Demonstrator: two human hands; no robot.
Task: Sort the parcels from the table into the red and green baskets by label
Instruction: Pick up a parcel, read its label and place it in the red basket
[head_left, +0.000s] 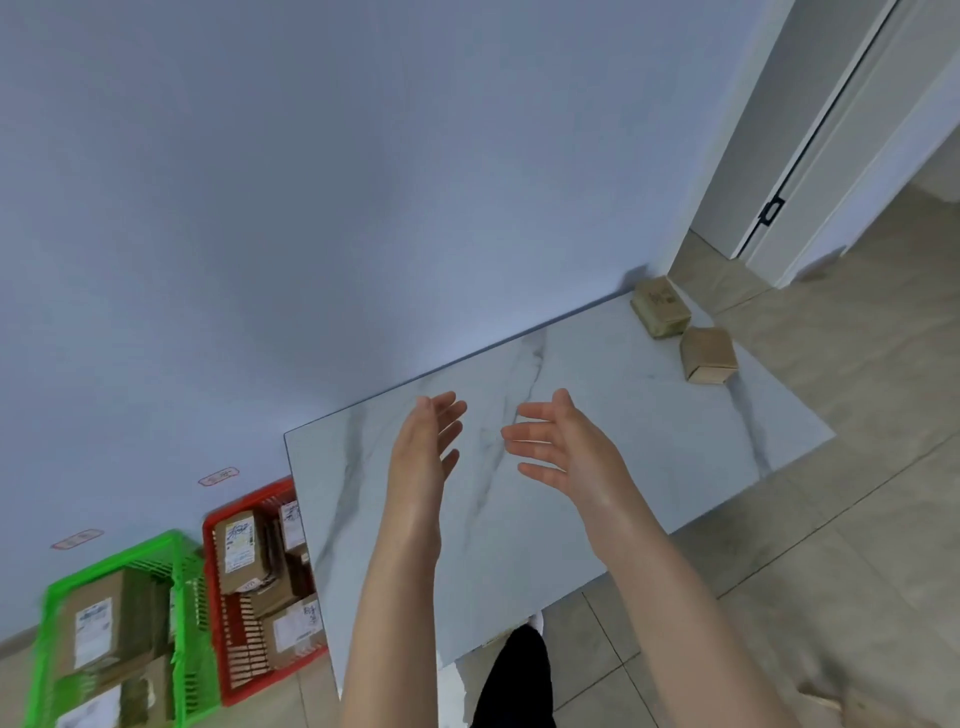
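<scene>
Left hand (426, 441) and right hand (566, 447) hover over surface (649, 467), palms facing, narrow gap between. Bare marble runs from hands to far right corner. Two obstacles there: labelled parcel (661, 306) near wall (363, 208), plain parcel (707, 356) just beside it, nearer edge. Wall blocks whole far side. Left of surface, on floor: red basket (244, 506) tight against surface edge, green basket (104, 564) beside it, both open-topped, parcels piled inside.

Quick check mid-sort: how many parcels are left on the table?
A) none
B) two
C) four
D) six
B: only the far parcel and the near parcel lie on the table, side by side at its far right corner.
</scene>
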